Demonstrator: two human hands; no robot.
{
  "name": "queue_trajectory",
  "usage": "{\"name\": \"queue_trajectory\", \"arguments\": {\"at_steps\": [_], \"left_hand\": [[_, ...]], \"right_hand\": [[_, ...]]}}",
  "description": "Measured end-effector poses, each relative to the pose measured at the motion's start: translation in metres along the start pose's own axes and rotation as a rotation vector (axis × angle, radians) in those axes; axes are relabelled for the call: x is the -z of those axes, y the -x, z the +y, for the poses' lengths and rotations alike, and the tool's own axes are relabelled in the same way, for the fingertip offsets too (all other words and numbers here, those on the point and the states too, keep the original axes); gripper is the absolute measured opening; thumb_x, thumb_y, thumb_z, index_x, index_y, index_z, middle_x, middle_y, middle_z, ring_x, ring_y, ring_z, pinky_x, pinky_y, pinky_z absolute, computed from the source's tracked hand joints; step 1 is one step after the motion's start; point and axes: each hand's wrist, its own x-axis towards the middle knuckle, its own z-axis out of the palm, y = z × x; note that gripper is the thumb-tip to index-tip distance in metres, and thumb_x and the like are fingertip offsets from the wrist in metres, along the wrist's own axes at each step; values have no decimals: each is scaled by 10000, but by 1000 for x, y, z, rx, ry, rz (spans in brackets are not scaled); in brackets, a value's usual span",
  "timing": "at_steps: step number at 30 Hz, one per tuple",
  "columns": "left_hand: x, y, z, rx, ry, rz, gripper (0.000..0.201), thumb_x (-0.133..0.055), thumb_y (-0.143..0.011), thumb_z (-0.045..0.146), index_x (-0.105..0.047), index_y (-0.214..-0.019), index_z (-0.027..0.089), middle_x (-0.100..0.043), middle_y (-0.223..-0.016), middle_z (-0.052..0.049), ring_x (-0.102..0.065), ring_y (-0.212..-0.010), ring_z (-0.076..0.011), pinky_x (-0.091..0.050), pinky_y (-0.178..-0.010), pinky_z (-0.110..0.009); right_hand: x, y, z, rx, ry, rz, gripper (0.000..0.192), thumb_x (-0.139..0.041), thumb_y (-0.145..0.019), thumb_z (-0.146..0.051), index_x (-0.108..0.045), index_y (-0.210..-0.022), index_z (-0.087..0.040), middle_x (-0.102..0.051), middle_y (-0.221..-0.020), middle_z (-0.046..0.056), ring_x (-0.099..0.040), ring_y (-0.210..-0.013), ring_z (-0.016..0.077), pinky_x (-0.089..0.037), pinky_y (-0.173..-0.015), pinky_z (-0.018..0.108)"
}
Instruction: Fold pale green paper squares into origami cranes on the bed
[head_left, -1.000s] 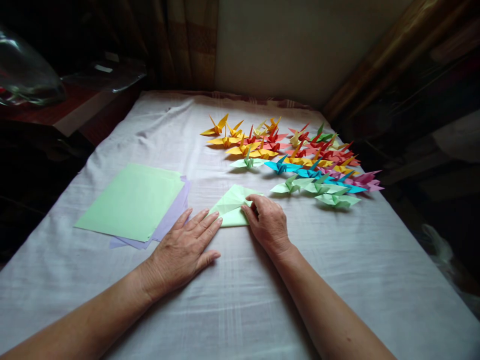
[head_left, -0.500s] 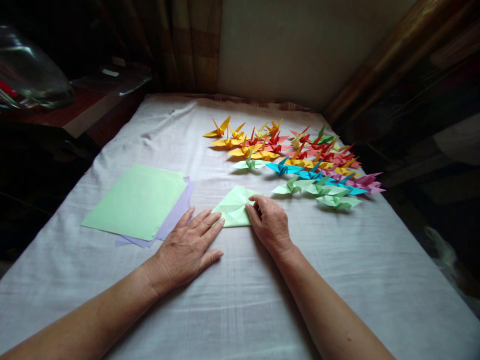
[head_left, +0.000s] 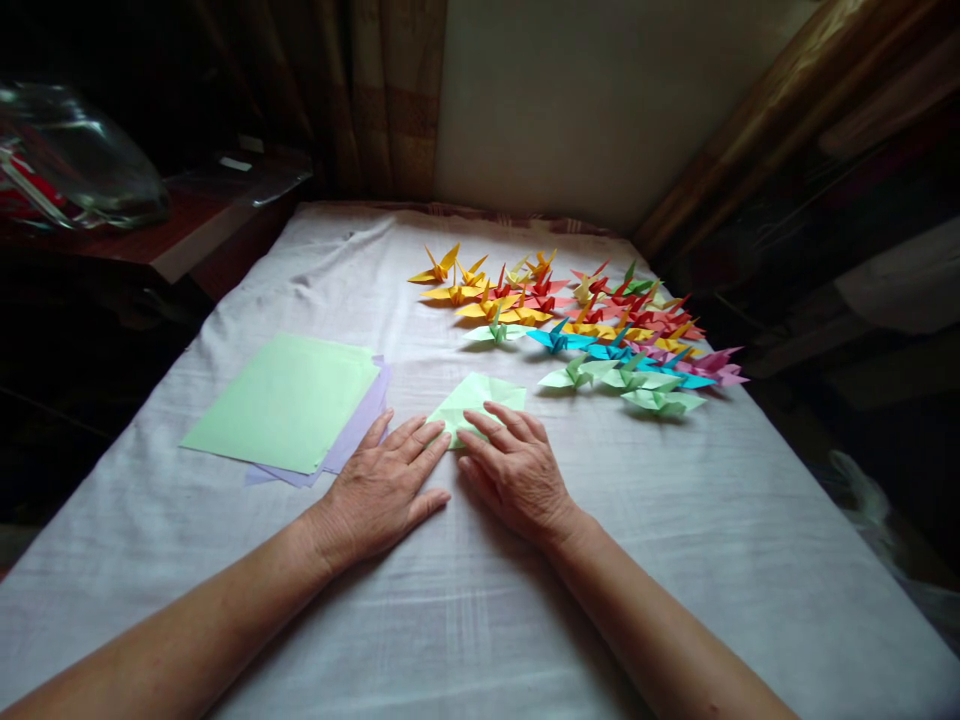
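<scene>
A light green origami paper (head_left: pixel 480 392), folded into a small creased square, lies flat on the cloth in front of me. My left hand (head_left: pixel 381 490) rests flat with fingers spread, its fingertips on the paper's left corner. Over the near right part of the paper is my right hand (head_left: pixel 517 470), palm down, its fingers stretched out and slightly bent; they hide that edge. Left of my hands lies a stack of light green sheets (head_left: pixel 285 400), with purple sheets (head_left: pixel 352 425) sticking out beneath it.
Several folded paper cranes (head_left: pixel 559 338) in yellow, red, blue, pink and green stand in rows at the back right. A white cloth (head_left: pixel 420 620) covers the table. A glass jar (head_left: pixel 97 160) lies on a brown surface at the far left.
My right hand has moved left and nearer, from pinching the paper's right edge to lying over its near part with fingers out. The left hand stays on the left corner.
</scene>
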Motion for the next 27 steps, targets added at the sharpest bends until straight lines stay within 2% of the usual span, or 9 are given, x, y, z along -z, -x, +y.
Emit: {"name": "queue_trajectory", "arguments": {"at_steps": [5, 11, 14, 18, 21, 23, 27], "left_hand": [[0, 0, 0, 12, 9, -10, 572, -398, -1011, 528, -502, -1452, 180, -521, -1497, -109, -459, -1390, -300, -200, -1193, -519], [0, 0, -1, 26, 20, -45, 565, -403, -1004, 545, -521, -1439, 204, -520, -1501, -87, -450, -1398, -291, -191, -1200, -521], [-1, 0, -2, 21, 15, -39, 562, -400, -1003, 545, -518, -1441, 212, -525, -1497, -88, -455, -1394, -289, -184, -1202, -518], [-2, -1, -3, 17, 13, -23, 554, -410, -1000, 541, -524, -1435, 217, -536, -1487, -92, -469, -1383, -293, -198, -1195, -522], [-2, -1, -2, 24, 16, -22, 558, -413, -1001, 536, -531, -1430, 199, -535, -1486, -99, -471, -1381, -305, -205, -1187, -538], [-2, -1, -1, 24, 13, -13, 550, -425, -998, 531, -540, -1423, 201, -540, -1482, -99, -475, -1378, -307, -207, -1186, -534], [-4, -1, -1, 17, -3, 12, 539, -417, -1000, 536, -545, -1420, 223, -548, -1476, -96, -472, -1382, -294, -189, -1197, -515]], "right_hand": [[0, 10, -5, -9, -4, -228, 464, -500, -1000, -412, -537, -1423, -224, -536, -1484, 56, -376, -1441, 309, -194, -1195, 532], [15, 30, 17, -34, 81, -423, 582, -436, -1011, -482, -394, -1526, -214, -376, -1585, 71, -284, -1492, 305, -180, -1207, 557], [22, 43, 30, -82, 144, -431, 603, -438, -1008, -478, -356, -1544, -216, -378, -1584, 79, -281, -1493, 310, -199, -1197, 561], [25, 51, 35, -139, 193, -404, 588, -425, -1009, -485, -415, -1515, -185, -370, -1587, 96, -282, -1493, 311, -183, -1201, 562], [24, 42, 24, -186, 202, -326, 625, -410, -1010, -498, -403, -1517, -131, -332, -1595, 150, -283, -1495, 306, -168, -1206, 553], [20, 31, 13, -165, 173, -284, 632, -411, -1011, -494, -374, -1532, -139, -305, -1607, 144, -259, -1506, 289, -146, -1217, 541], [7, 9, -4, -121, 79, -344, 622, -415, -1010, -511, -393, -1525, -161, -321, -1602, 125, -268, -1505, 275, -156, -1224, 541]]}}
